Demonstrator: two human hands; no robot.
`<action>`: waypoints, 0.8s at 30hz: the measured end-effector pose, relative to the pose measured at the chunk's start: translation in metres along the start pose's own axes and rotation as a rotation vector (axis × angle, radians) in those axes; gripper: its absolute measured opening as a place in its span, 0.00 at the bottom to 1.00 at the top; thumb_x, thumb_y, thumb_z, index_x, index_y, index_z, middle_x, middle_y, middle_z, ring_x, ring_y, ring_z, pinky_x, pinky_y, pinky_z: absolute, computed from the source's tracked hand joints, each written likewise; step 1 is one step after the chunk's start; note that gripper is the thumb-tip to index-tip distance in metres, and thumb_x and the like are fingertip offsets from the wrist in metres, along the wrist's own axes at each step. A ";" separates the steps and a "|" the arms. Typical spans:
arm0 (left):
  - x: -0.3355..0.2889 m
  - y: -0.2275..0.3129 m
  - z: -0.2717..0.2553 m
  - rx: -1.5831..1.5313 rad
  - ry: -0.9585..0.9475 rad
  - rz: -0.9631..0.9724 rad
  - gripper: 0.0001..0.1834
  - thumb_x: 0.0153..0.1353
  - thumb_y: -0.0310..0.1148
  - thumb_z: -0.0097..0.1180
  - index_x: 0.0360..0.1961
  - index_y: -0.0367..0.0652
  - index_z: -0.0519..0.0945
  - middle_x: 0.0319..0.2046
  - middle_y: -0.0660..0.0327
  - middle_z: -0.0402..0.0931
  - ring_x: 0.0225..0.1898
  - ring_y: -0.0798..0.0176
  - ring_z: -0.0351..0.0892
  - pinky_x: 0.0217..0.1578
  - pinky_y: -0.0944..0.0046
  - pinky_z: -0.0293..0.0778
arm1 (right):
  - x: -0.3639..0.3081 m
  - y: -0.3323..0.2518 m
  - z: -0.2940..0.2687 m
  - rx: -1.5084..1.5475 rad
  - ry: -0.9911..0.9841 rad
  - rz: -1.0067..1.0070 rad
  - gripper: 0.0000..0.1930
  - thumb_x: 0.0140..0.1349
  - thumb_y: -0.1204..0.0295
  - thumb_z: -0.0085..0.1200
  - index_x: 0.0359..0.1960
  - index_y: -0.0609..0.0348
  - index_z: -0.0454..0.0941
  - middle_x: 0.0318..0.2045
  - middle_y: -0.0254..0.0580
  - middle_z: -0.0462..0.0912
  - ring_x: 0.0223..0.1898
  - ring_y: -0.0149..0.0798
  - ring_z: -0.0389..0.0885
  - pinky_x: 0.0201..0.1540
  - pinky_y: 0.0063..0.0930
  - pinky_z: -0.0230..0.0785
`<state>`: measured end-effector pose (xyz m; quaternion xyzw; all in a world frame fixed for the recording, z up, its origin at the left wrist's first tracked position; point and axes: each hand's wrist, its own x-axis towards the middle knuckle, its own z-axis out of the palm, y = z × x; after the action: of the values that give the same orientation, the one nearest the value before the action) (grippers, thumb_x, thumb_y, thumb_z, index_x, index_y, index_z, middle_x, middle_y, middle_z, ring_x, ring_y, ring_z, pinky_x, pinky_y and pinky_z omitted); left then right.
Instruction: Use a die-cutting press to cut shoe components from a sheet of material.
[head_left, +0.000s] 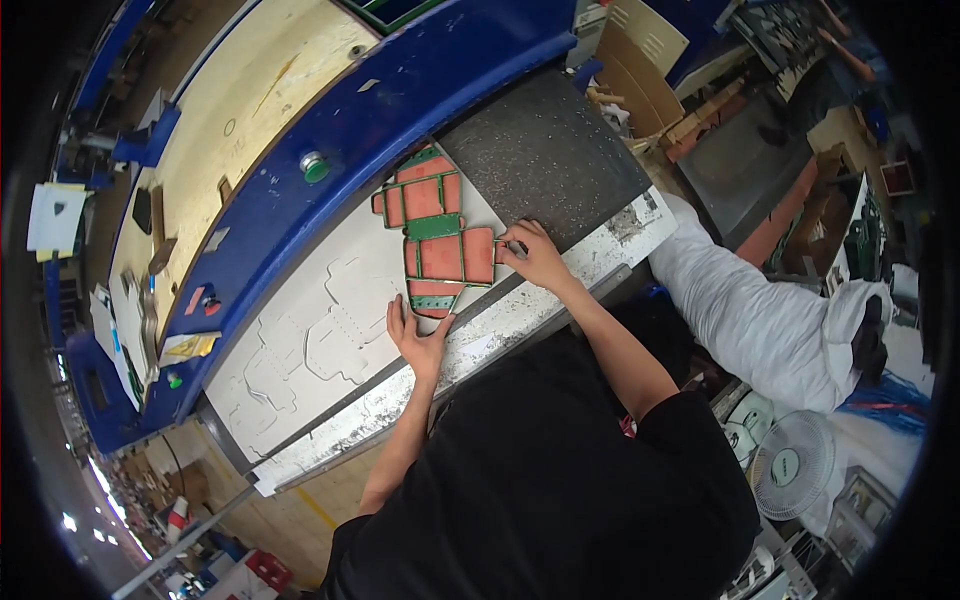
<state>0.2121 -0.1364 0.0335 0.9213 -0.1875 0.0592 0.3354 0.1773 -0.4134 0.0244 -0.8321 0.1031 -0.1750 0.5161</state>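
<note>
Shirt [570, 480]: is showing black (apparently plain)
Sleeves [700, 440]: are ending short
Forearms [615, 345], hands [535, 257]: are showing bare

Right of the right hand [535, 255]: long white cloth-like bundle [740, 310]; below it, round fan [792, 468]. Upper right of same hand: brown cardboard [636, 92]. Far left of the left hand [420, 345]: hammer-like tool [160, 256], white paper [54, 222] beyond. Lower left of same hand: red crate [268, 570].

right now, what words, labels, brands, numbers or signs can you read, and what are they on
None legible.
Fan: hub label, too small to read.
Sheet at far left: dark mark, too small to read.
Green die and white board: no lettering I can make out.
</note>
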 end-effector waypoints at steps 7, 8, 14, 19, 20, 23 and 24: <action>0.002 0.004 0.001 0.047 -0.006 -0.020 0.36 0.37 0.38 0.78 0.46 0.30 0.78 0.63 0.52 0.66 0.67 0.47 0.58 0.64 0.50 0.58 | 0.002 0.011 -0.004 0.024 -0.017 -0.049 0.08 0.55 0.68 0.61 0.32 0.57 0.77 0.32 0.40 0.78 0.40 0.47 0.73 0.46 0.38 0.65; 0.003 0.004 0.002 0.041 0.002 -0.010 0.36 0.37 0.38 0.78 0.46 0.30 0.78 0.63 0.52 0.66 0.67 0.46 0.58 0.64 0.50 0.58 | 0.003 0.012 -0.004 0.040 -0.026 -0.060 0.08 0.56 0.68 0.61 0.33 0.57 0.78 0.32 0.40 0.78 0.40 0.46 0.74 0.46 0.38 0.65; 0.004 -0.001 0.002 0.038 0.010 0.000 0.37 0.36 0.38 0.79 0.46 0.31 0.77 0.62 0.52 0.67 0.66 0.45 0.58 0.64 0.49 0.58 | 0.007 0.006 -0.003 0.064 -0.039 -0.065 0.07 0.59 0.69 0.59 0.33 0.59 0.79 0.32 0.40 0.78 0.38 0.45 0.73 0.44 0.37 0.65; 0.004 -0.008 -0.001 0.018 0.045 0.005 0.37 0.37 0.40 0.78 0.48 0.33 0.77 0.62 0.52 0.67 0.66 0.44 0.58 0.64 0.49 0.58 | 0.008 0.004 0.000 0.058 -0.034 -0.040 0.07 0.58 0.71 0.59 0.34 0.60 0.78 0.33 0.40 0.78 0.37 0.44 0.73 0.44 0.34 0.65; 0.004 -0.009 -0.001 0.022 0.039 0.011 0.38 0.37 0.41 0.77 0.49 0.33 0.77 0.62 0.52 0.67 0.66 0.44 0.59 0.64 0.49 0.59 | 0.009 0.005 0.001 0.059 -0.049 -0.032 0.08 0.58 0.71 0.60 0.35 0.61 0.77 0.33 0.41 0.78 0.38 0.44 0.74 0.44 0.34 0.65; 0.007 -0.009 -0.003 0.023 0.064 -0.001 0.39 0.37 0.42 0.77 0.51 0.34 0.77 0.62 0.51 0.67 0.66 0.43 0.59 0.63 0.48 0.60 | 0.010 0.007 0.003 0.025 -0.055 -0.014 0.08 0.58 0.71 0.60 0.35 0.61 0.78 0.33 0.41 0.78 0.39 0.46 0.74 0.45 0.35 0.65; 0.008 -0.009 -0.004 0.018 0.059 0.001 0.40 0.36 0.42 0.77 0.51 0.34 0.77 0.61 0.51 0.67 0.66 0.43 0.59 0.63 0.48 0.60 | 0.010 0.007 0.004 0.025 -0.054 -0.027 0.07 0.58 0.72 0.60 0.35 0.61 0.78 0.33 0.42 0.78 0.39 0.46 0.74 0.44 0.35 0.65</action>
<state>0.2234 -0.1299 0.0330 0.9220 -0.1776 0.0881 0.3325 0.1879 -0.4167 0.0181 -0.8315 0.0758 -0.1607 0.5264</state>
